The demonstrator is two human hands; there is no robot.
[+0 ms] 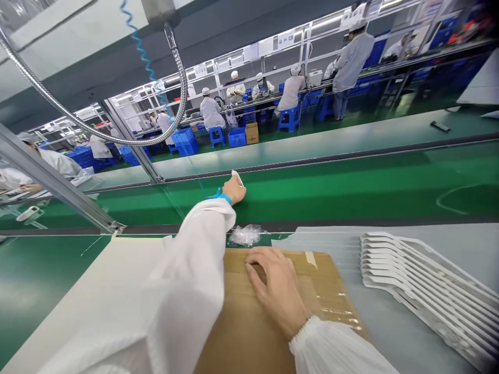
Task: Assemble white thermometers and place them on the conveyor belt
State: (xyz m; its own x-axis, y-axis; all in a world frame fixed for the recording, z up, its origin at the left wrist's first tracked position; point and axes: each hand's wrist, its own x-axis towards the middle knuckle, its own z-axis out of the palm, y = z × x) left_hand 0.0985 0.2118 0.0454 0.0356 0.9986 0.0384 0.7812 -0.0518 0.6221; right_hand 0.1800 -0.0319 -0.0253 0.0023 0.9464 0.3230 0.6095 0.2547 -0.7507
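You can't read any text in this frame. The white placards (286, 42) along the overhead rack (306, 49) of the far line are too small and blurred to make out, and so is the sign (86, 112) further left. The brown cardboard (329, 283) in front of you shows a strip of tape (311, 258) but no legible print.
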